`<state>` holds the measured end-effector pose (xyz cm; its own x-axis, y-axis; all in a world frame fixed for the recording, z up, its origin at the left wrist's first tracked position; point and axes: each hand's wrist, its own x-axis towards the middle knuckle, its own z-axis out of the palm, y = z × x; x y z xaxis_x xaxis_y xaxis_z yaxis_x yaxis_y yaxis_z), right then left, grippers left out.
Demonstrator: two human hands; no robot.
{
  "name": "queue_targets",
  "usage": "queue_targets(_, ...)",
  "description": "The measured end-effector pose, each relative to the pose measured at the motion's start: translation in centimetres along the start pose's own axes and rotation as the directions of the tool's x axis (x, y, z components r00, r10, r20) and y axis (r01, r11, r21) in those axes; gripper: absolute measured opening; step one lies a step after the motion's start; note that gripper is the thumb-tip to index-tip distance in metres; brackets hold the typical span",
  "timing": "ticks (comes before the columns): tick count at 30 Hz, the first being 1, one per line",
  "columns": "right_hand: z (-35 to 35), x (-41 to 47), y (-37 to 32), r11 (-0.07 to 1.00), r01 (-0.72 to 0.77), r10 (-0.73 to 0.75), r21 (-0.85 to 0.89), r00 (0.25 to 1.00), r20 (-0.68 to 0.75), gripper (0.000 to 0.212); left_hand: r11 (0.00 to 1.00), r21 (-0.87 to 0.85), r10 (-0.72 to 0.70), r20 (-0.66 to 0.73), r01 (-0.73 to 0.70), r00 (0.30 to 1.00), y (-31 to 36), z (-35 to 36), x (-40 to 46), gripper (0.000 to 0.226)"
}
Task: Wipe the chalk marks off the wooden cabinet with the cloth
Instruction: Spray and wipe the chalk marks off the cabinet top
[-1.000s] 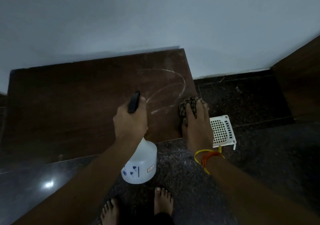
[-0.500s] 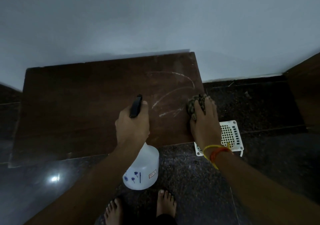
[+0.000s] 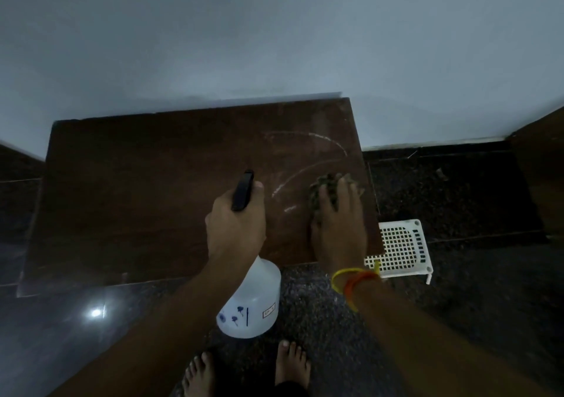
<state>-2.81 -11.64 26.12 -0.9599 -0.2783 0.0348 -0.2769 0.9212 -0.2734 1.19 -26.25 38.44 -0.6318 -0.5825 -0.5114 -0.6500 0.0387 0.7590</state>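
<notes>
Near edge: bare feet (image 3: 244,372) on the dark floor (image 3: 457,320), in front of the cabinet (image 3: 137,201). A white spray bottle (image 3: 250,302) is held by the left hand (image 3: 236,229), fingers wrapped round its neck, black trigger head pointed away over the cabinet top. White perforated rack (image 3: 399,248) on the floor just off the cabinet's right front corner.

The cloth (image 3: 328,190) is bunched and pressed onto the cabinet top under the right hand (image 3: 338,229), fingers laid over it, close to the cabinet's right edge.

Chalk marks (image 3: 305,171): short stroke just left of the cloth, between the hands; two long arcs curving from there toward the cabinet's back right corner, beyond the cloth. Long axis roughly front-left to back-right.

Right hand is nearer the marks. Judged: the next strokes are needed left and away from the body; most chalk not yet wiped.
</notes>
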Motion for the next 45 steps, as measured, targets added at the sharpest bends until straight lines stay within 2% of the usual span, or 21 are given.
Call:
queue_targets(4, 1.0, -0.8, -3.8, 0.982, 0.180, -0.182, 0.049, 0.983, 0.037, 0.059, 1.000, -0.019, 0.006, -0.012, -0.006, 1.000, 0.6, -0.2, 0.1, 0.027)
queue_targets(7, 0.8, -0.4, -2.4, 0.970, 0.241, -0.242, 0.035, 0.970, 0.033, 0.056, 1.000, -0.021, 0.013, -0.012, -0.013, 1.000, 0.5, -0.7, 0.6, 0.028)
queue_targets(11, 0.3, 1.6, 0.4, 0.996, 0.084, -0.084, 0.001, 0.996, 0.012, 0.051, 0.999, -0.034, 0.014, -0.023, -0.015, 1.000, 0.1, -1.3, 1.2, 0.028)
queue_targets(15, 0.5, 2.0, -0.8, 1.000, -0.012, 0.012, -0.003, 1.000, 0.002, 0.060, 0.998, -0.058, 0.016, -0.025, -0.017, 1.000, -0.1, -1.8, 1.5, 0.025)
queue_targets(17, 0.8, 1.1, -2.6, 0.998, 0.066, -0.067, 0.015, 0.998, 0.024, 0.059, 0.998, -0.070, 0.006, -0.026, -0.007, 1.000, 0.0, -2.0, 1.4, 0.025)
queue_targets(20, 1.3, 0.4, -4.5, 0.951, 0.305, -0.308, 0.049, 0.950, 0.054, 0.060, 0.997, -0.076, -0.016, -0.026, 0.014, 1.000, 0.4, -2.2, 1.5, 0.025)
queue_targets(22, 1.5, 2.1, -4.3, 0.934, 0.356, -0.356, 0.026, 0.934, 0.037, 0.061, 0.997, -0.078, -0.028, -0.030, 0.025, 0.999, 0.5, -2.3, 1.8, 0.024)
queue_targets(26, 1.5, 6.2, -3.7, 0.992, 0.122, -0.122, -0.024, 0.992, -0.010, 0.060, 0.996, -0.082, -0.034, -0.033, 0.031, 0.999, 0.1, -2.6, 2.5, 0.021)
queue_targets(28, 1.6, 6.2, -4.2, 0.998, 0.070, -0.070, -0.002, 0.998, -0.001, 0.061, 0.996, -0.083, -0.038, -0.042, 0.034, 0.998, -0.3, -2.8, 2.8, 0.020)
queue_targets(34, 1.6, 3.7, -4.3, 0.962, 0.272, -0.273, 0.027, 0.961, 0.052, 0.061, 0.996, -0.069, -0.061, -0.052, 0.057, 0.997, 0.1, -2.5, 3.6, 0.027)
queue_targets(37, 1.9, 7.4, -5.0, 0.970, 0.244, -0.244, 0.023, 0.970, 0.013, 0.062, 0.998, -0.053, -0.048, -0.044, 0.046, 0.998, 0.5, -2.2, 4.0, 0.028)
queue_targets(41, 2.3, 9.0, -5.6, 0.987, 0.151, -0.154, 0.055, 0.987, 0.050, 0.059, 0.999, -0.035, -0.019, -0.053, 0.017, 0.998, 0.6, -2.0, 4.2, 0.024)
queue_targets(45, 1.4, 5.9, -3.5, 0.972, 0.229, -0.232, 0.051, 0.971, 0.058, 0.058, 0.999, -0.040, -0.027, -0.050, 0.025, 0.998, 0.9, -1.9, 4.1, 0.027)
